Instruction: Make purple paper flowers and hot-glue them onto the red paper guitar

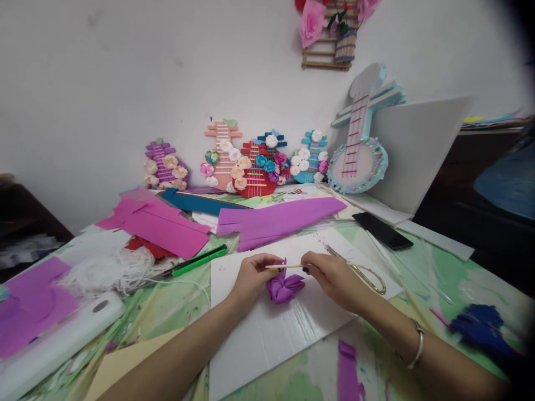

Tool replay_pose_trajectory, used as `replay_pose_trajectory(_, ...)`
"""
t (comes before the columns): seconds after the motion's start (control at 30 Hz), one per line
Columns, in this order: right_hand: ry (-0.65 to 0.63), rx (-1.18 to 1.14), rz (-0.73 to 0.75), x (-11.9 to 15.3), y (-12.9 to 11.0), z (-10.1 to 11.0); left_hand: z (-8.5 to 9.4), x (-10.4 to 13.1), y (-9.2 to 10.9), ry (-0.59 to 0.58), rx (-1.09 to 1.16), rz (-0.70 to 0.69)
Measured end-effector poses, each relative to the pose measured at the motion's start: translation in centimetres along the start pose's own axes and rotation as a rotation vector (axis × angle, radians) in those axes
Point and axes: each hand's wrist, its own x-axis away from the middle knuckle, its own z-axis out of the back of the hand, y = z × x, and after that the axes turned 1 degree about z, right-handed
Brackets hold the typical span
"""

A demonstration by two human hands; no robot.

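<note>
over a white board (251,345), both hands (256,275) (332,278) pinch a thin stick (293,266), level and crosswise.

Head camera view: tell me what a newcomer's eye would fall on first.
Probably the row of colourful, flower-trimmed model instruments at the back of the table, with a much larger pale-blue-edged one at its right end. Next, the vivid purple folded paper stands out above the white board at front centre, just under the thin stick pinched by the left hand and right hand.
</note>
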Motion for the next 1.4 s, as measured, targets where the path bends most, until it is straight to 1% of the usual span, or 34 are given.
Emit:
replay_pose_trajectory(0.1, 0.022, 0.036, 0.010, -0.1, 0.7, -0.2, 0.0, 0.1, 0.0, -0.048, 0.014, 0.014)
replay_pose_trajectory(0.2, 0.039, 0.071, 0.019, 0.0, 0.7, -0.3, -0.1, 0.3, 0.1, -0.069, 0.005, 0.022)
replay_pose_trajectory(0.43, 0.090, 0.146, 0.022, 0.1, 0.2, -0.6, 0.2, 0.2, -0.2, -0.070, 0.047, 0.012)
replay_pose_trajectory(0.6, 0.106, 0.210, 0.047, 0.1, 0.3, -0.9, 0.1, 0.2, -0.2, -0.072, 0.010, 0.002)
replay_pose_trajectory(0.8, 0.139, 0.153, 0.036, 0.1, 0.4, -0.9, -0.3, 0.4, 0.3, -0.047, -0.066, -0.023)
replay_pose_trajectory(1.0, 0.108, 0.113, 0.020, -0.1, 0.3, -0.9, -0.5, 0.7, 0.8, -0.096, -0.054, -0.041)
replay_pose_trajectory(1.13, 0.109, 0.138, 0.019, -0.1, 0.1, -1.1, -0.6, 0.7, 0.7, -0.093, -0.048, -0.027)
replay_pose_trajectory(1.27, 0.132, 0.179, -0.011, 0.0, -0.2, -1.5, -0.7, 0.8, 0.4, -0.097, -0.104, -0.043)
replay_pose_trajectory(1.4, 0.142, 0.192, -0.053, 0.1, -0.4, -1.8, -0.9, 1.2, 0.3, -0.122, -0.217, -0.121)
